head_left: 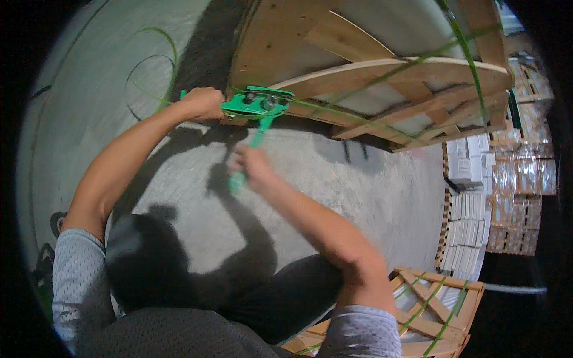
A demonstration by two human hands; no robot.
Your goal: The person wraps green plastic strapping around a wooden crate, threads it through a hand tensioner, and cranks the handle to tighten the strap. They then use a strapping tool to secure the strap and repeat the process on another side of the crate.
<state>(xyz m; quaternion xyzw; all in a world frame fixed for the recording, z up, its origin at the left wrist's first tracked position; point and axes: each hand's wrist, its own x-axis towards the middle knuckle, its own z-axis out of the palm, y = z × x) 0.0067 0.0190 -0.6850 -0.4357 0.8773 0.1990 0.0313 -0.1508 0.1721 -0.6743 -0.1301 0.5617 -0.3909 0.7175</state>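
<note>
A green strapping tensioner (256, 102) is up against the lower edge of a wooden crate (262, 48). My left hand (204, 103) is closed round its left handle. My right hand (250, 167), a little blurred, grips the lever that slants down from the tool's body. Green strap (358, 119) runs from the tensioner along the crate's lower side to the right. Another green strap (465, 48) crosses the crate's upper part. A loose loop of strap (174, 59) curls over the floor beyond my left hand.
A second strapped wooden crate (430, 310) stands at the lower right, close to my right elbow. Farther right are stacked white goods (465, 221) and film-wrapped pallets (519, 173). Grey concrete floor (370, 197) lies between me and these stacks.
</note>
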